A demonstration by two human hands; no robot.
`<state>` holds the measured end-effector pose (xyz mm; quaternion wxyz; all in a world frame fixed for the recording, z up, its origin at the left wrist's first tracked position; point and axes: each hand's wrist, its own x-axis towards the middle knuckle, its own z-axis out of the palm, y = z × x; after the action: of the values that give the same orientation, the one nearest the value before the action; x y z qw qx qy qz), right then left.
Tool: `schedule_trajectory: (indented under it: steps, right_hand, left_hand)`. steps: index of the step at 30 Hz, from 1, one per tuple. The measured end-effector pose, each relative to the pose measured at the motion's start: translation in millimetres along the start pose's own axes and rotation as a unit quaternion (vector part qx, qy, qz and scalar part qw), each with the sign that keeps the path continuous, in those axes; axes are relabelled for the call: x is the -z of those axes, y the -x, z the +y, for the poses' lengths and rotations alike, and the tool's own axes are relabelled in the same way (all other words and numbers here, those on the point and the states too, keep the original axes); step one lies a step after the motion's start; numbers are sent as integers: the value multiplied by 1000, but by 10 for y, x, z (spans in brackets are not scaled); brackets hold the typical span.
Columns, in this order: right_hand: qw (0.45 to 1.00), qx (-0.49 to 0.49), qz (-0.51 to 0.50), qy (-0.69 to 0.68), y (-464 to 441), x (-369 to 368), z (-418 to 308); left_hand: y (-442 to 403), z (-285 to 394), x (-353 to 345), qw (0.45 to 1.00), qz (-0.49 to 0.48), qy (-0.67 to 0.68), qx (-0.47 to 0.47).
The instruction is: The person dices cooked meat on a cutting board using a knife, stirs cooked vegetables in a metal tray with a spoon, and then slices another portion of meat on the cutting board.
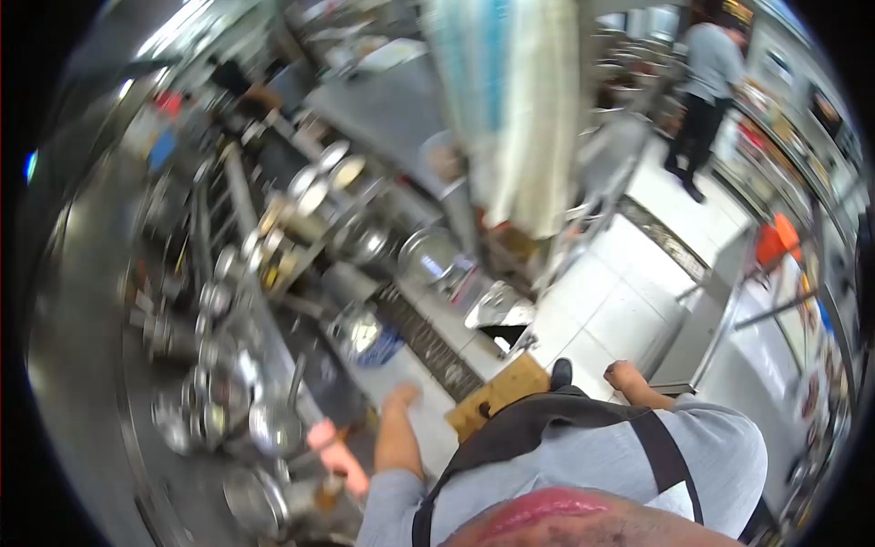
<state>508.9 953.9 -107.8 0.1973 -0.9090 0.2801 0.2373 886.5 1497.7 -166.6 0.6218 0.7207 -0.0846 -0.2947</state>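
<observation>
Your left hand (402,394) reaches out low in front of you and blurs at the fingers, so I cannot tell whether they are spread, pressed together or pinching anything. Your right hand (623,374) looks loosely curled beside your right hip; I cannot tell whether its fingers close on something.

Nearest your left hand, just beyond it, is a clear-and-blue bundle (372,351), and any print on it is too blurred to read. A patterned dark strip (427,342) crosses the floor beside that bundle. Near your left forearm lies a pink object (337,459), with steel pans (275,426) crowding the counter farther left.

Between your two hands, against your dark apron (538,415), you have a tan, wood-like block (510,390) with a dark spot on its face. Your dark shoe (561,374) shows on the white tiles (611,314) beside it. A grey metal cabinet (685,354) stands near your right hand.

Ahead of you hang striped cloths (510,100) in blue and off-white. Beyond them, to the right, a person (711,68) in a pale top and dark trousers stands by loaded shelves (770,128), whose labels are too small and smeared to read.
</observation>
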Motion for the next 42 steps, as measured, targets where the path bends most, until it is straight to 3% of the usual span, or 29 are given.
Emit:
schedule_trajectory:
  steps: [1,2,3,5,7,8,9,10,12,14,15,17,19,21,23,24,29,31,32,34,39,41,42]
  right_hand:
    - [999,-43,0,0,-279,141,213]
    - [998,-42,39,-6,-408,455,397]
    - [997,-44,64,-14,-356,725,444]
    - [975,-99,91,-179,-316,1213,680]
    - [978,-106,103,-144,-430,1248,1085]
    - [973,-156,124,-113,-550,1215,1297]
    - [965,-205,142,-84,-629,1207,1501]
    - [971,-160,123,-132,-636,1296,1616]
    - [953,-183,122,-207,-614,1514,1679]
    - [934,-197,107,-279,-547,1538,1630]
    - [927,-201,92,-302,-554,1538,1647]
    - [916,-211,87,-329,-664,1638,1714]
    - [911,-222,47,-346,-778,1716,1788]
    - [926,-205,85,-305,-995,1696,1996]
    - [951,-195,80,-225,-1240,1857,2206]
    - [950,-197,79,-227,-1349,1894,2322]
    - [956,-257,55,-134,-2029,2195,3214]
    - [946,-268,97,-154,-2200,2538,3383]
    - [944,-275,90,-160,-2282,2780,3469]
    - [939,-266,102,-191,-2453,3103,3521]
    - [930,-264,46,-252,-3070,3215,3767]
    - [963,-154,41,-218,-3339,3162,3967]
    - [961,-154,46,-225,-3476,3233,4130]
  left_hand:
    - [-6,56,-505,952,46,-303,26]
    - [-12,71,-1003,858,78,-502,71]
    - [-89,372,-1378,918,126,-365,86]
    - [-417,436,-1786,891,88,-437,85]
    - [-613,417,-2207,939,53,-331,77]
    - [-871,241,-2331,887,-59,-432,155]
    - [-1093,1,-2443,866,-192,-397,236]
    - [-1252,1,-2758,728,-388,-555,104]
    - [-1565,156,-3122,788,-348,-468,199]
    - [-1765,902,-3807,831,-324,-400,209]
    - [-1667,1701,-4289,849,-311,-373,209]
    - [-2590,809,-4423,839,-392,-351,140]
    - [-2920,1081,-4867,826,-374,-413,91]
    - [-3192,1263,-5240,808,-351,-471,43]
    - [-3466,1386,-5568,846,-334,-411,63]
    - [-3567,1465,-5701,846,-343,-408,23]
    - [-4034,2097,-6370,854,-400,-331,44]
    - [-4084,2324,-6544,857,-400,-321,51]
    - [-4192,2278,-6623,808,-410,-422,24]
    - [-4449,1977,-6636,749,-448,-487,26]
    - [-5156,1607,-6869,710,-474,-516,76]
    - [-5428,1634,-7109,706,-466,-527,83]
    - [-5570,1653,-7277,704,-463,-532,81]
